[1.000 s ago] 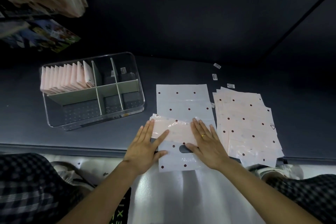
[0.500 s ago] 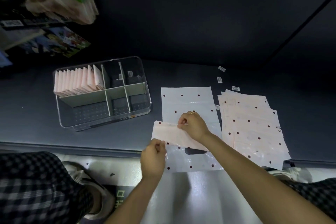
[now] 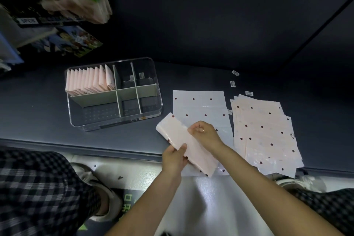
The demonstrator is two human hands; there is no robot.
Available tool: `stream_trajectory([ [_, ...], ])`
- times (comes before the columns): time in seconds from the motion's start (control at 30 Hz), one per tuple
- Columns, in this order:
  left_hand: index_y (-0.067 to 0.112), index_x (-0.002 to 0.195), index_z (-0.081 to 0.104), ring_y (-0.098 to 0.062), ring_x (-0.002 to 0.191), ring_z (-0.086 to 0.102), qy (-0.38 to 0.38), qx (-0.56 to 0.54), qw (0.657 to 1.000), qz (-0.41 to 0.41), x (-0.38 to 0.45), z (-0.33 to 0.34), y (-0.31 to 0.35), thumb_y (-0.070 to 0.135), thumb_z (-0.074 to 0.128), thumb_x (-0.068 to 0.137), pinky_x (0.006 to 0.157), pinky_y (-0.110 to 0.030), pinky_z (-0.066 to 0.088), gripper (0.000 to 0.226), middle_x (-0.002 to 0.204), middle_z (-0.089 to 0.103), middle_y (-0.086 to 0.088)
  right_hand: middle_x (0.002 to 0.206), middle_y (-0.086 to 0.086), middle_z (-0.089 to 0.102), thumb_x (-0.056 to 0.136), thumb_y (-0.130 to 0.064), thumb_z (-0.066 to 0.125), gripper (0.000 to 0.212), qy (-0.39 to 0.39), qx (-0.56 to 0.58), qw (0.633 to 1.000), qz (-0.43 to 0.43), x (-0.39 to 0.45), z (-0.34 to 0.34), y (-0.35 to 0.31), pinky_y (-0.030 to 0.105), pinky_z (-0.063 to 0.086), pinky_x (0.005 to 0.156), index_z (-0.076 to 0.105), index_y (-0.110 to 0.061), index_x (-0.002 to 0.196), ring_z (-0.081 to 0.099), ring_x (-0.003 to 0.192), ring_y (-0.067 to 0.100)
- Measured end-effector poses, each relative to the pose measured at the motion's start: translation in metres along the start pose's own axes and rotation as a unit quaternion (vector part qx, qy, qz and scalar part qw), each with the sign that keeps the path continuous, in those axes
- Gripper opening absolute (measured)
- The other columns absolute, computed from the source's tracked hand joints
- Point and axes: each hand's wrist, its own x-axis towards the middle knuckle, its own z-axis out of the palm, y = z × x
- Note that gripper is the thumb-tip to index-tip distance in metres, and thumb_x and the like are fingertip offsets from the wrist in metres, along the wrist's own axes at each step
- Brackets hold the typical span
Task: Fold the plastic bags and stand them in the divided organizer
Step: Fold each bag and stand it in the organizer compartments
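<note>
hands: a folded strip of bag (image 3: 186, 144) is held between both, lifted and tilted over the table's near edge.
left hand (image 3: 174, 159): fingers are curled under the strip's near long edge, the thumb pressed on top; the strip is pinched.
right hand (image 3: 205, 135): fingers are curled in, and the strip's far long edge is pinched near its middle.
step: a lengthwise fold is judged to be done on this bag; the strip is not yet short enough to be stood up.
next move: a crosswise fold is called for, with the ends brought together squarely and the crease pressed flat so it does not spring open.
flat bag (image 3: 198, 105): one dotted bag is spread on the table (image 3: 38, 117) under and behind the strip.
stack of bags (image 3: 264, 132): unfolded bags are piled just to the right.
organizer (image 3: 115, 94): placed well to the left; folded bags (image 3: 90, 81) are stood in its back left compartment, the other compartments being seen without bags.
</note>
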Motion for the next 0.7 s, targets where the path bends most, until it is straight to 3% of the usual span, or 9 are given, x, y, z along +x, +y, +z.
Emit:
stream_trajectory([
  [0.1,0.001,0.113,0.059,-0.024,0.088,0.063,-0.044,0.052,0.997,0.027,-0.005,-0.001,0.009,0.009,0.048,0.097,0.069,-0.029,0.057,0.021,0.103,0.066,-0.015,0.110,-0.004,0.056,0.096,-0.041,0.044,0.035,-0.030,-0.025,0.999,-0.007,-0.017,-0.008,-0.006,0.027,0.045,0.087,0.046,-0.019,0.124,0.056,0.103,0.015],
  [0.17,0.005,0.115,0.059,-0.022,0.086,0.065,-0.077,0.101,0.991,0.048,-0.007,-0.002,0.015,0.015,0.048,0.098,0.068,-0.028,0.058,0.022,0.103,0.068,-0.012,0.120,-0.002,0.055,0.096,-0.052,0.034,0.045,-0.081,-0.016,0.997,0.005,-0.031,-0.014,-0.009,0.028,0.048,0.087,0.038,-0.023,0.130,0.057,0.105,0.014],
  [0.23,0.008,0.117,0.059,-0.026,0.095,0.066,-0.105,0.148,0.982,0.056,-0.011,-0.002,0.020,0.020,0.047,0.099,0.080,-0.035,0.056,0.025,0.108,0.069,-0.012,0.117,-0.003,0.058,0.095,-0.057,0.030,0.047,-0.116,0.011,0.993,0.023,-0.046,-0.016,-0.014,0.025,0.050,0.080,0.038,-0.025,0.128,0.060,0.103,0.011],
  [0.3,0.010,0.116,0.060,-0.025,0.094,0.067,-0.121,0.169,0.976,0.057,-0.014,-0.002,0.026,0.022,0.047,0.099,0.077,-0.034,0.055,0.025,0.108,0.070,-0.011,0.113,-0.006,0.062,0.095,-0.056,0.031,0.043,-0.119,0.026,0.992,0.019,-0.058,-0.019,-0.019,0.023,0.050,0.076,0.044,-0.027,0.123,0.062,0.100,0.008],
  [0.37,0.009,0.112,0.062,-0.022,0.088,0.067,-0.130,0.179,0.974,0.057,-0.019,-0.003,0.034,0.023,0.049,0.098,0.070,-0.029,0.053,0.024,0.103,0.071,-0.010,0.109,-0.005,0.067,0.097,-0.047,0.040,0.032,-0.111,0.057,0.992,0.001,-0.067,-0.023,-0.024,0.022,0.050,0.074,0.053,-0.026,0.117,0.065,0.097,0.008],
  [0.53,0.006,0.102,0.067,-0.024,0.094,0.068,-0.179,0.223,0.956,0.064,-0.026,-0.013,0.060,0.021,0.059,0.092,0.088,-0.038,0.054,0.020,0.101,0.072,-0.010,0.087,-0.001,0.074,0.091,-0.021,0.060,0.017,-0.080,0.117,0.989,-0.034,-0.083,-0.035,-0.034,0.016,0.050,0.057,0.067,-0.013,0.104,0.070,0.076,0.012],
  [0.63,0.001,0.099,0.068,-0.025,0.096,0.068,-0.187,0.235,0.950,0.089,-0.032,-0.018,0.073,0.015,0.063,0.089,0.087,-0.038,0.055,0.018,0.100,0.072,-0.012,0.082,-0.001,0.075,0.089,-0.018,0.063,0.012,-0.053,0.119,0.990,-0.056,-0.089,-0.039,-0.039,0.018,0.051,0.061,0.070,-0.011,0.095,0.070,0.075,0.012],
  [0.7,0.004,0.092,0.069,-0.022,0.088,0.069,-0.197,0.236,0.946,0.106,-0.037,-0.020,0.080,0.011,0.065,0.087,0.078,-0.031,0.057,0.010,0.095,0.073,-0.011,0.083,0.002,0.075,0.089,-0.018,0.063,0.011,-0.045,0.114,0.990,-0.071,-0.092,-0.043,-0.042,0.023,0.053,0.067,0.071,-0.011,0.091,0.070,0.077,0.015],
])
